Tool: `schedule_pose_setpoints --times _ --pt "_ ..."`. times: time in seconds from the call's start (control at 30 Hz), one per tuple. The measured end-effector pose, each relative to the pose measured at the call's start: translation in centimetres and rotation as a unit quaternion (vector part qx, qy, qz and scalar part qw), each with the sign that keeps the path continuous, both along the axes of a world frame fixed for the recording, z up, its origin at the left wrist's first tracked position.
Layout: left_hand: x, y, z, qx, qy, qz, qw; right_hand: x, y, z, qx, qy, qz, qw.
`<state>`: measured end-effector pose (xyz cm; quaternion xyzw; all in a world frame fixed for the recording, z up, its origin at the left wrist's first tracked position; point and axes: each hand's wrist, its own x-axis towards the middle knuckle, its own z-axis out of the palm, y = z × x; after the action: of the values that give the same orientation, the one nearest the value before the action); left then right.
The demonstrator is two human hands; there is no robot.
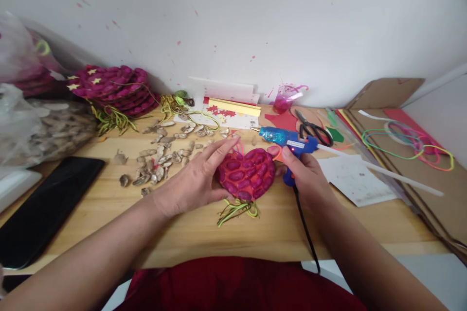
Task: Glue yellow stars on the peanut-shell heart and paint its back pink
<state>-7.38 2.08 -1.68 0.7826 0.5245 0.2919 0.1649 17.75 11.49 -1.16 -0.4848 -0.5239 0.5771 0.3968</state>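
A heart-shaped ornament (247, 174) covered in purple painted nutshells lies on the wooden table in front of me. Yellow-green and dark cord tassels (238, 210) stick out from its lower tip, and a pink loop (239, 147) shows at the top. My left hand (200, 175) holds its left side, fingers along the upper edge and thumb below. My right hand (305, 171) is closed around a blue glue gun (277, 137) just right of the heart, nozzle pointing left above it. A white glue stick (386, 171) runs out of the gun's back.
Loose nutshells (160, 159) are scattered to the left. Behind them stand stacked purple hearts (120, 88) beside a bag of shells (65, 124). A black phone (51, 209) lies at left. Scissors (314, 130), a cup of pink paint (283, 99) and coloured cords (401, 142) sit toward the right.
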Motion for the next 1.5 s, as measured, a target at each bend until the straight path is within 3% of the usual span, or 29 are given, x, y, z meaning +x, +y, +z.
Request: schedule_pose_setpoints --times 0.37,0.53,0.7,0.8,0.9,1.07,1.27,1.5 --pt "0.3 0.1 0.5 0.016 0.008 -0.014 1.000 0.1 0.4 0.1 0.038 0.032 -0.006 0.999" --pt "0.4 -0.4 1.1 0.032 0.012 0.008 0.999 0.0 0.6 0.5 0.035 0.060 -0.012 0.998" --pt "1.5 -4.0 2.0 0.001 -0.005 0.025 1.000 1.5 -2.2 0.3 -0.032 0.091 -0.002 0.995" --pt "2.1 -6.7 1.3 -0.034 -0.015 0.019 0.999 3.6 -5.0 -0.7 -0.039 0.058 0.013 0.997" --pt "2.2 -7.8 0.4 -0.044 -0.017 0.008 0.999 5.1 -6.8 -1.5 -0.029 0.031 0.024 0.999" --pt "1.1 -6.7 1.1 -0.042 -0.015 -0.029 0.999 5.1 -7.1 -1.4 -0.041 0.040 -0.011 0.998" --pt "0.1 -4.0 1.6 -0.041 0.038 0.082 0.995 4.9 -6.9 -1.2 -0.049 0.034 0.001 0.998" --pt "1.7 -1.4 1.6 -0.063 0.013 0.080 0.995 5.0 -6.8 -1.2 -0.060 -0.006 0.023 0.998"
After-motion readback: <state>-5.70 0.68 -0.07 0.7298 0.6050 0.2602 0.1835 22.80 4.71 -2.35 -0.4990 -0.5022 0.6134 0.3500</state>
